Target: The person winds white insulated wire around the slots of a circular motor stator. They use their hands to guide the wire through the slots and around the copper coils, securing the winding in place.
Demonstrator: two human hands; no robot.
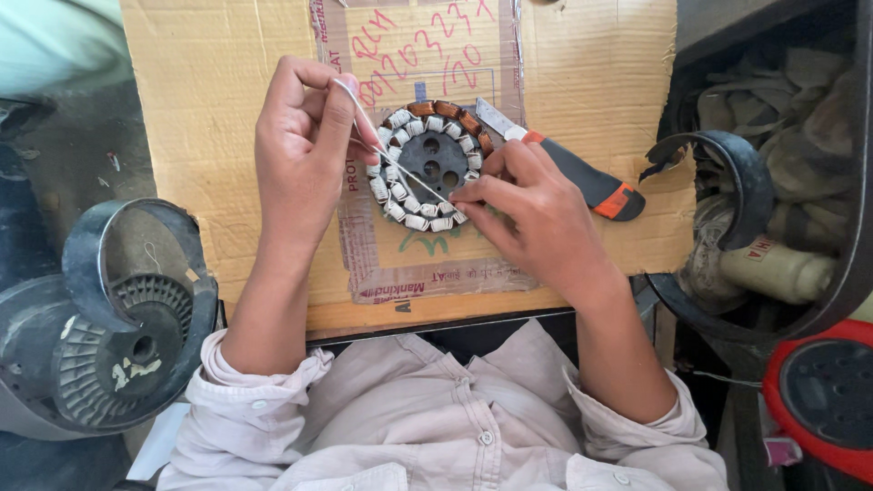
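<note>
A round motor stator (pixel 429 165) lies on a flattened cardboard sheet (pixel 582 73). Its dark core has several holes, and white insulation pieces and copper windings ring its rim. My left hand (pixel 305 150) pinches one end of a thin white strip (pixel 386 150) above the stator's left side. My right hand (pixel 532 214) pinches the strip's other end at the stator's lower right rim. The strip runs taut across the stator between both hands.
A utility knife (pixel 582 177) with a black and orange handle lies right of the stator. A dark round fan housing (pixel 118 318) sits at the lower left. At the right stand a dark bin with rags (pixel 800 118) and a red and black part (pixel 823 395).
</note>
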